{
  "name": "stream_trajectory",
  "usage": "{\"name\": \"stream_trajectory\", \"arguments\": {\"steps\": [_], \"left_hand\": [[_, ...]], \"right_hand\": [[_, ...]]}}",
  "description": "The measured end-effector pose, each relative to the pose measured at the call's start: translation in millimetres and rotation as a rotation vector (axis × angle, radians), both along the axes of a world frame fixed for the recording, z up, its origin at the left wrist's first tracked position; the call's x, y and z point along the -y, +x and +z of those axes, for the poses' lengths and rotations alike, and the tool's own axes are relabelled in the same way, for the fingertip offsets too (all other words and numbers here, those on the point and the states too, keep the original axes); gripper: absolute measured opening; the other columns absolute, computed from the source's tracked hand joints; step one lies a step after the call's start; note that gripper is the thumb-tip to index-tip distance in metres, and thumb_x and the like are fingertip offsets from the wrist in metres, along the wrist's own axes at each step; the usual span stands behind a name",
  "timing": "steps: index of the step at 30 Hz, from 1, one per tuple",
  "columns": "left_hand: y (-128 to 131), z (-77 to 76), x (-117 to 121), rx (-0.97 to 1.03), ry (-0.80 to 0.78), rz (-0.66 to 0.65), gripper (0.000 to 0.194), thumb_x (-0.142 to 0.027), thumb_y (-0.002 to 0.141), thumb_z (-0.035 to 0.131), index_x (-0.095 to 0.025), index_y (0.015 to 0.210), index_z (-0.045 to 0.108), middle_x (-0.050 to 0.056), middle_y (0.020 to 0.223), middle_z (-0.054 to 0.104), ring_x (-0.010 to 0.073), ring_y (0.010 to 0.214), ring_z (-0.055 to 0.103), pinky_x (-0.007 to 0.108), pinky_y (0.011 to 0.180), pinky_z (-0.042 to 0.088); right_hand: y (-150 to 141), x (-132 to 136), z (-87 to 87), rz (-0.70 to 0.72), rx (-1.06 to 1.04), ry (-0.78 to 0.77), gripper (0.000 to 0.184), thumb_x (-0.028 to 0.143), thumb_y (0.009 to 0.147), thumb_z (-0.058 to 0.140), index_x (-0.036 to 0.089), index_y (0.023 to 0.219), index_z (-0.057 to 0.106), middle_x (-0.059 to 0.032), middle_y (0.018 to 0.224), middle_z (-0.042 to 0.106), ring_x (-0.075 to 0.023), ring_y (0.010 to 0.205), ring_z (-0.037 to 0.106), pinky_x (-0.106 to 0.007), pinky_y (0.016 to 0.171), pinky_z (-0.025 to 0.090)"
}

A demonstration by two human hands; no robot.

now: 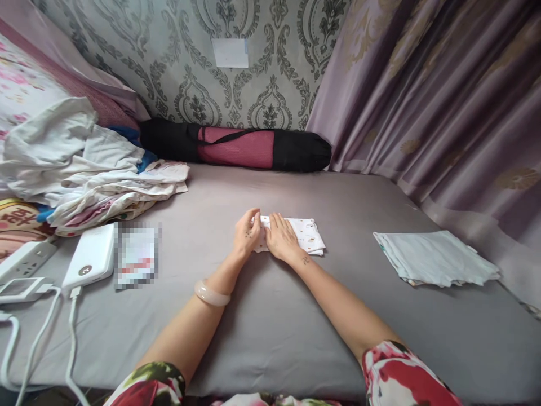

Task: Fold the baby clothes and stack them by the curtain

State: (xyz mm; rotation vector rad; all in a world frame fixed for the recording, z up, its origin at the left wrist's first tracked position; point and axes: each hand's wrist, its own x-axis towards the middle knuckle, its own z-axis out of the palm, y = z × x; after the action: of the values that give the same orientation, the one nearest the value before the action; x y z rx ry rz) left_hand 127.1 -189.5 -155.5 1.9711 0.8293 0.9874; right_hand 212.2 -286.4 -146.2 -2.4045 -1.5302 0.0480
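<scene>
A small white cloth (310, 234) with a scattered print lies folded into a flat rectangle on the grey bed sheet. My right hand (281, 237) rests flat on top of it, fingers stretched out and close together. At the cloth's left end is my left hand (247, 234), turned on its side with the fingers curled in against the edge. Part of the cloth is hidden under both hands.
A folded pale cloth stack (435, 258) lies at the right. Heaped clothes (84, 158) are at the left, above a white power bank (91, 256), a power strip (27, 259), cables and a blurred packet (136, 256). A black and pink rolled bag (236, 148) lies along the wall.
</scene>
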Motion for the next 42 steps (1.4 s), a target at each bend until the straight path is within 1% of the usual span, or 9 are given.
{"name": "stream_trajectory", "arguments": {"steps": [5,10,15,19,23,28,32,37,42], "left_hand": [[-2.7,2.5,-7.2,0.153,-0.111,0.098,0.027,-0.036,0.093,0.044,-0.02,0.097,0.065,0.008,0.105,0.072,0.0209,0.103,0.065,0.036,0.094,0.047],[-0.3,1.0,-9.3,0.278,-0.193,0.118,0.025,-0.038,0.093,0.045,-0.02,0.094,0.062,0.008,0.1,0.071,0.0192,0.099,0.067,0.034,0.09,0.049],[-2.9,3.7,-13.4,0.374,-0.215,0.204,0.027,-0.039,0.094,0.041,-0.019,0.09,0.058,0.006,0.086,0.068,0.016,0.084,0.066,0.029,0.078,0.051],[-7.7,7.1,-17.6,0.402,-0.185,0.315,0.029,-0.038,0.096,0.038,-0.019,0.084,0.056,0.001,0.074,0.061,0.0128,0.071,0.061,0.025,0.07,0.049],[-9.0,6.9,-20.9,0.423,-0.166,0.402,0.029,-0.038,0.096,0.037,-0.019,0.081,0.054,-0.001,0.07,0.057,0.0118,0.068,0.058,0.024,0.069,0.046],[-7.4,6.5,-21.3,0.446,-0.182,0.4,0.029,-0.038,0.096,0.038,-0.019,0.081,0.055,-0.001,0.07,0.056,0.0117,0.068,0.056,0.024,0.069,0.046],[-9.2,10.3,-20.6,0.452,-0.171,0.42,0.029,-0.036,0.096,0.037,-0.019,0.079,0.054,-0.001,0.068,0.055,0.0117,0.066,0.056,0.025,0.069,0.045],[-11.2,10.1,-23.2,0.434,-0.165,0.436,0.029,-0.036,0.096,0.038,-0.019,0.079,0.054,-0.001,0.068,0.055,0.0116,0.067,0.056,0.024,0.07,0.045],[-10.9,11.4,-21.7,0.422,-0.154,0.394,0.031,-0.039,0.095,0.038,-0.019,0.078,0.054,-0.002,0.065,0.055,0.0114,0.062,0.054,0.024,0.066,0.045]], "right_hand": [[-6.5,-3.3,-13.7,-0.025,0.022,0.038,0.057,0.031,0.099,0.029,0.002,0.146,0.036,-0.0162,0.153,0.036,-0.0265,0.143,0.027,-0.04,0.119,0.013],[-6.7,-4.3,-4.0,-0.035,0.004,-0.009,0.056,0.03,0.098,0.031,0.001,0.146,0.037,-0.0178,0.152,0.036,-0.0272,0.143,0.027,-0.041,0.118,0.014],[-19.4,-25.5,7.3,-0.028,-0.025,-0.018,0.057,0.029,0.098,0.029,-0.001,0.146,0.036,-0.0187,0.154,0.033,-0.0278,0.145,0.022,-0.043,0.119,0.01],[-30.7,-40.7,-1.2,-0.011,-0.046,-0.034,0.059,0.033,0.098,0.027,0.0,0.147,0.034,-0.0182,0.154,0.032,-0.0268,0.145,0.022,-0.043,0.119,0.009],[-32.9,-42.1,-8.9,-0.02,-0.011,-0.017,0.059,0.034,0.099,0.026,-0.001,0.146,0.035,-0.0191,0.154,0.033,-0.0266,0.145,0.024,-0.044,0.119,0.006],[-35.9,-45.4,1.9,-0.018,-0.052,-0.061,0.059,0.032,0.099,0.026,-0.001,0.147,0.033,-0.0192,0.155,0.029,-0.0269,0.146,0.021,-0.045,0.119,0.005],[-46.3,-52.3,9.3,0.054,-0.073,-0.062,0.059,0.03,0.099,0.023,-0.001,0.149,0.028,-0.017,0.158,0.022,-0.0251,0.148,0.014,-0.043,0.12,0.005],[-53.2,-53.1,6.7,0.088,-0.09,-0.109,0.061,0.028,0.096,0.032,-0.001,0.15,0.025,-0.0174,0.159,0.02,-0.0251,0.148,0.014,-0.041,0.12,0.009],[-52.5,-53.6,6.6,0.083,-0.102,-0.108,0.06,0.028,0.097,0.029,0.0,0.15,0.024,-0.0169,0.159,0.02,-0.0257,0.148,0.014,-0.042,0.12,0.009]]}}
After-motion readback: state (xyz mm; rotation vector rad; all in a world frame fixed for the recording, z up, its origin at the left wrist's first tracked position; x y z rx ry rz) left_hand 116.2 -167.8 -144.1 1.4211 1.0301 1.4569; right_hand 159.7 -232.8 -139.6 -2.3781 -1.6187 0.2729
